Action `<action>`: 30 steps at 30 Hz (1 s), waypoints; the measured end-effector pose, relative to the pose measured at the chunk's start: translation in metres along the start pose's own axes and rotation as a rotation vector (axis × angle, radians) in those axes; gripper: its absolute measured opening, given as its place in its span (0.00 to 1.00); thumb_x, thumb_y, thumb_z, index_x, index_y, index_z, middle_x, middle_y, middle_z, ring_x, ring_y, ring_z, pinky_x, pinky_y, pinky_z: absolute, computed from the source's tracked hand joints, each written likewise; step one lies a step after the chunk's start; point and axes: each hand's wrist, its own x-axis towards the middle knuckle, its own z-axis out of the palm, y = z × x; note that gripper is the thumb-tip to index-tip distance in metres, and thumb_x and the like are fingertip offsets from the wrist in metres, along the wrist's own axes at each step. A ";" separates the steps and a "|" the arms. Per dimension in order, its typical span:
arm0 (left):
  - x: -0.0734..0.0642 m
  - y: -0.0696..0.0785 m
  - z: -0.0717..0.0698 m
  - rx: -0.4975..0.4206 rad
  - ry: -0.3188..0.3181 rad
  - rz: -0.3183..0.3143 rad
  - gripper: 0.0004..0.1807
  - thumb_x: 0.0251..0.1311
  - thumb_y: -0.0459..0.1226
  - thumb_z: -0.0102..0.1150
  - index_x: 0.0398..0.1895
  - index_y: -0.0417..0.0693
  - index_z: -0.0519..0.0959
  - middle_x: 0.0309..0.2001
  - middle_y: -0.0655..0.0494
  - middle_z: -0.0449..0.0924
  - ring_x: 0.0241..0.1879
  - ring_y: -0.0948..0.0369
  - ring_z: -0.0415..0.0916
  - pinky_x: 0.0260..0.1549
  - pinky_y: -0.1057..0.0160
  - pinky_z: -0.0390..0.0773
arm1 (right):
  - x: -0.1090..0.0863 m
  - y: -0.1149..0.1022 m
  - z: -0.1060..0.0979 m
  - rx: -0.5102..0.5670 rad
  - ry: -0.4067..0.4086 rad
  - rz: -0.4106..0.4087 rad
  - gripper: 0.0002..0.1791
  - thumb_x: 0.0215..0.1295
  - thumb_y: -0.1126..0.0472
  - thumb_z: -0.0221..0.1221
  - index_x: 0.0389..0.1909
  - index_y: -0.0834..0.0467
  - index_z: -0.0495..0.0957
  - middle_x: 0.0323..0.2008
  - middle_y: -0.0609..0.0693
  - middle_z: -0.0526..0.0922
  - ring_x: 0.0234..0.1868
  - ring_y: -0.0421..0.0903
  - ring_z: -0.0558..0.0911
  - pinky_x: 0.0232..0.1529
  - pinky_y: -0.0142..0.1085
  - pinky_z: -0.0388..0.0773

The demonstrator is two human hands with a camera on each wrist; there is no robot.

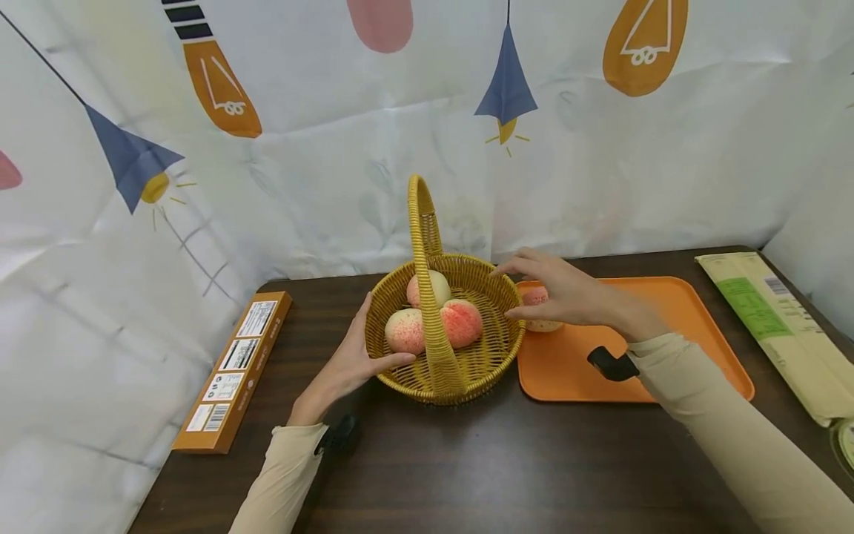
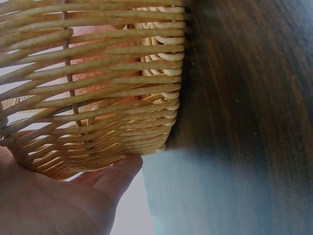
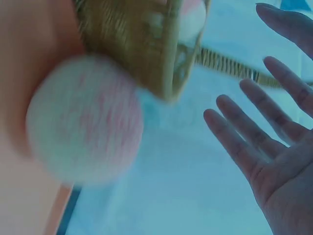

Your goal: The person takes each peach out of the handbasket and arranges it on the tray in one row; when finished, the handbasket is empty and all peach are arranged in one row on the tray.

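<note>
Dark tabletop (image 1: pixel 467 460) beneath: left hand (image 1: pixel 350 363) cups the wicker basket (image 1: pixel 494 374) of three peaches (image 1: pixel 462 323); right hand (image 1: pixel 567 293), spread and empty, hovers by another peach (image 3: pixel 85 120) on the orange tray (image 1: pixel 723 356). Better grip it lightly.

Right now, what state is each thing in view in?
Basket: upright, handle up, three peaches inside
Fourth peach: outside the basket, on the tray
Orange tray: lying flat
Left grip: holding the basket's side
Right grip: fingers spread, holding nothing
Orange box: lying flat
Pale package: lying flat
Round item: cut off, state unclear
</note>
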 end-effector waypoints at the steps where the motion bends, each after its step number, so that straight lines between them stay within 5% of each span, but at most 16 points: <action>1: 0.000 0.000 0.000 -0.001 0.001 0.000 0.73 0.55 0.49 0.81 0.86 0.58 0.29 0.85 0.47 0.35 0.81 0.47 0.47 0.75 0.39 0.56 | 0.004 -0.004 0.005 -0.009 -0.004 -0.017 0.29 0.64 0.60 0.74 0.64 0.57 0.78 0.62 0.56 0.76 0.65 0.59 0.75 0.64 0.60 0.72; 7: -0.001 0.000 -0.001 0.002 0.002 -0.006 0.73 0.55 0.49 0.81 0.86 0.58 0.29 0.85 0.47 0.35 0.81 0.47 0.46 0.74 0.38 0.56 | 0.026 -0.015 0.042 0.026 -0.056 -0.075 0.30 0.63 0.61 0.75 0.65 0.60 0.78 0.62 0.55 0.75 0.65 0.56 0.75 0.66 0.55 0.73; 13: -0.001 0.001 0.000 -0.036 -0.014 0.015 0.73 0.56 0.46 0.81 0.86 0.59 0.29 0.84 0.46 0.37 0.80 0.47 0.49 0.73 0.39 0.59 | 0.036 -0.012 0.066 0.057 -0.118 -0.016 0.32 0.64 0.61 0.74 0.68 0.60 0.76 0.67 0.57 0.71 0.68 0.56 0.73 0.67 0.53 0.72; 30: -0.001 0.002 0.000 -0.035 -0.013 0.020 0.72 0.56 0.47 0.80 0.86 0.58 0.29 0.84 0.46 0.37 0.80 0.46 0.50 0.73 0.39 0.60 | 0.047 -0.010 0.088 -0.054 -0.089 0.000 0.33 0.56 0.58 0.80 0.62 0.58 0.80 0.59 0.53 0.76 0.59 0.52 0.78 0.61 0.49 0.77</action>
